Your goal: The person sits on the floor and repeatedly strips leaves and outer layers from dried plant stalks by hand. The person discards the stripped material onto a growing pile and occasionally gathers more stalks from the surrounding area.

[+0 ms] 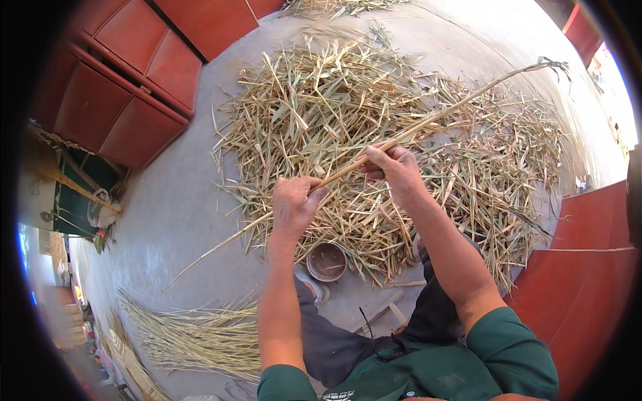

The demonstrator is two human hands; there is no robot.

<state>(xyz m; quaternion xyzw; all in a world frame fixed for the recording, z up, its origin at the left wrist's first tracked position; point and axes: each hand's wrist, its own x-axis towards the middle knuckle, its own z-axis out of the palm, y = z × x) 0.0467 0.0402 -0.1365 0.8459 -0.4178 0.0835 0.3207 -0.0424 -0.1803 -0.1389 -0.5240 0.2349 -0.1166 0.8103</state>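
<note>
Over leaf heap (321,100): left hand (293,206), right hand (396,171), grip closed on stalk (429,121); left hand hides part.

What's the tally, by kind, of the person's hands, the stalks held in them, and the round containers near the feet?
Left hand and right hand: 2
Long held stalk: 1
Round container: 1
Total: 4

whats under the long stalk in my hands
Under the long stalk lie loose dry leaf strips, with grey floor below its lower-left end; what the strips cover cannot be seen.
</note>
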